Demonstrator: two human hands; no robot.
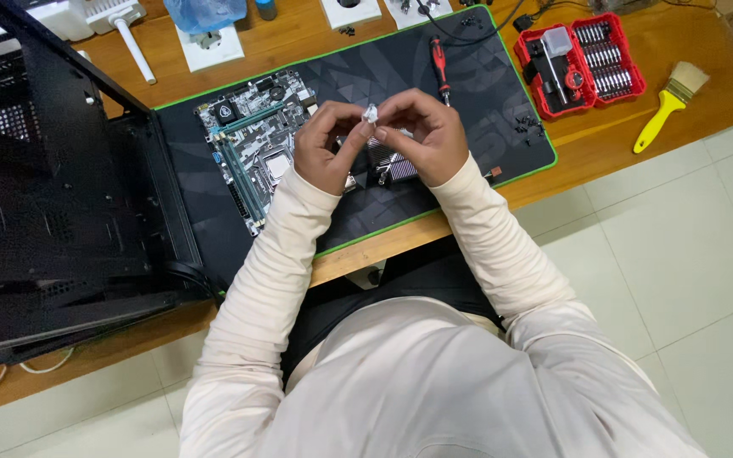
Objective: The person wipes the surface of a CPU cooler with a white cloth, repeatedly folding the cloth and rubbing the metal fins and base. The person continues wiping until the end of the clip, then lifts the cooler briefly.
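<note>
My left hand (326, 148) and my right hand (422, 136) meet above the black desk mat (485, 110). Together their fingertips pinch a small white piece (371, 113), maybe a connector or a scrap of plastic; I cannot tell which. Under the hands lies a finned metal heatsink (392, 165), partly hidden by them. A green-and-black motherboard (252, 140) with its bare processor socket lies on the mat just left of my left hand.
An open black computer case (53, 187) fills the left. A red-handled screwdriver (439, 64), loose black screws (529, 127), a red bit set (579, 64) and a yellow brush (670, 106) lie to the right. White boxes stand along the wooden table's far edge.
</note>
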